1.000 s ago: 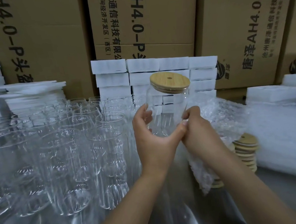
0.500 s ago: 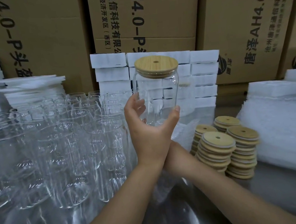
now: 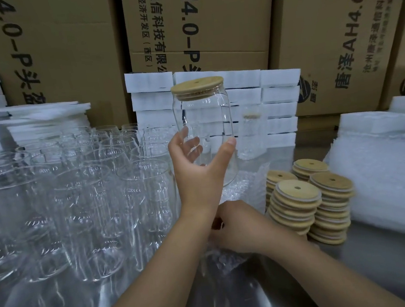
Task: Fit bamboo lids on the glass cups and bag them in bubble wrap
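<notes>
To my left, empty glasses stand packed rim to rim right up to my left forearm, so a hand could pass there only above their rims. On the right, the lid stacks crowd my right hand, which grips crumpled bubble wrap; a white foam pile lies beyond, leaving bare table near me. Ahead, the air around the lidded cup held by my left hand is open, up to a wrapped cup, white foam blocks and cardboard boxes.
</notes>
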